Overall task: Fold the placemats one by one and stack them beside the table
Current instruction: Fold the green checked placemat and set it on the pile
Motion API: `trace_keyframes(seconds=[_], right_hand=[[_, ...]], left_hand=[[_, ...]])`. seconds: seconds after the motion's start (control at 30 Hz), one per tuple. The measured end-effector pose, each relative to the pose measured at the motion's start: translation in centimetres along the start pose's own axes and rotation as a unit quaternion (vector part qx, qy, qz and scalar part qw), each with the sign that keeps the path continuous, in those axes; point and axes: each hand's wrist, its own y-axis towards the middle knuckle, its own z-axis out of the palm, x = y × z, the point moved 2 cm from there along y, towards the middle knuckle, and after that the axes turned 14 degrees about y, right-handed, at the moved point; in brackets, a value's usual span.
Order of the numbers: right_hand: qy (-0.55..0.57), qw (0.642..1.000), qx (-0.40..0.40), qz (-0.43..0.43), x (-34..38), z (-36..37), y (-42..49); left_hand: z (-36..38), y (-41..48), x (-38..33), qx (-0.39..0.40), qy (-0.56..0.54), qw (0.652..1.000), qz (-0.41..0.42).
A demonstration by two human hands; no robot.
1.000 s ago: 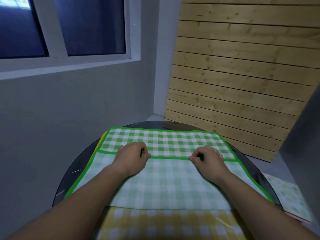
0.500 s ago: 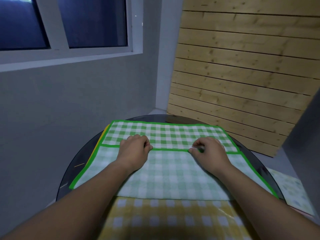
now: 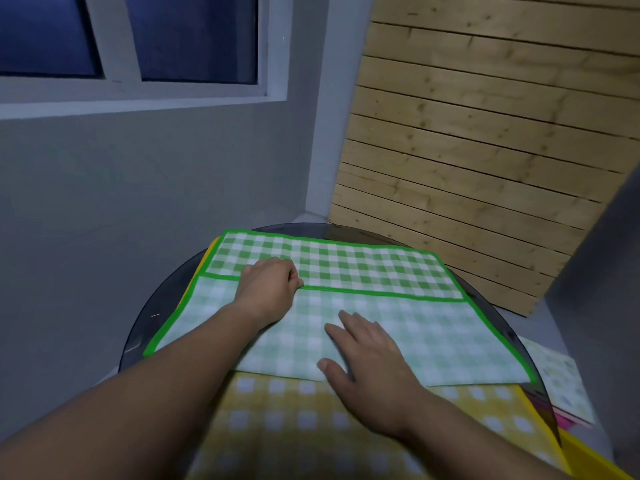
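Note:
A green checked placemat [image 3: 363, 268] with a bright green border lies on the round dark glass table [image 3: 156, 313]. Its near part is turned over toward the far side, pale underside [image 3: 433, 334] up, leaving a strip of the brighter face showing at the back. My left hand [image 3: 268, 287] pinches the folded-over green edge near its left half. My right hand [image 3: 367, 355] lies flat with spread fingers on the pale underside, close to the fold at the near side. A yellow checked placemat [image 3: 294, 420] lies beneath, showing toward me.
Folded placemats [image 3: 557, 379] lie low at the right, beside the table. A wooden slat panel [image 3: 485, 150] leans behind the table at the right. A grey wall with a window [image 3: 138, 64] stands to the left and behind.
My right hand let go of the green edge, moved back toward me and opened flat on the pale underside. My left hand kept its pinch on the edge.

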Motion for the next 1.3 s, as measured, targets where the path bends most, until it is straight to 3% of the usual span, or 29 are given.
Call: trace_keyframes(seconds=[0.17, 0.3, 0.4, 0.6, 0.9, 1.03, 1.13, 1.3], right_hand=[[-0.034, 0.999, -0.002, -0.004, -0.3, 0.4, 0.2], [-0.035, 0.999, 0.004, 0.001, -0.3, 0.4, 0.2], [-0.025, 1.0, 0.011, 0.004, -0.1, 0.4, 0.1], [-0.017, 1.0, 0.019, 0.007, 0.1, 0.2, -0.2], [-0.009, 1.0, 0.023, 0.01, 0.4, -0.2, -0.4], [-0.006, 1.0, 0.023, 0.009, 0.5, -0.1, -0.4], [-0.013, 1.0, 0.027, 0.009, 0.3, 0.0, -0.3], [0.013, 1.0, 0.025, -0.005, -0.1, -0.3, -0.1]], left_hand=[[-2.1, -2.5, -1.8, -0.011, 0.014, 0.998, 0.057], [-1.8, -7.6, -3.2, 0.048, 0.029, 0.988, 0.141], [-1.5, -10.8, -2.4, 0.13, 0.067, 0.98, 0.134], [-2.2, -12.6, 1.4, 0.185, 0.127, 0.971, 0.08], [-3.6, -12.5, 5.2, 0.197, 0.149, 0.969, -0.006], [-4.6, -11.1, 1.9, 0.099, 0.137, 0.982, 0.082], [-3.6, -10.5, -0.9, 0.104, 0.043, 0.98, 0.163], [-1.7, -9.1, -2.4, 0.113, 0.075, 0.98, 0.145]])
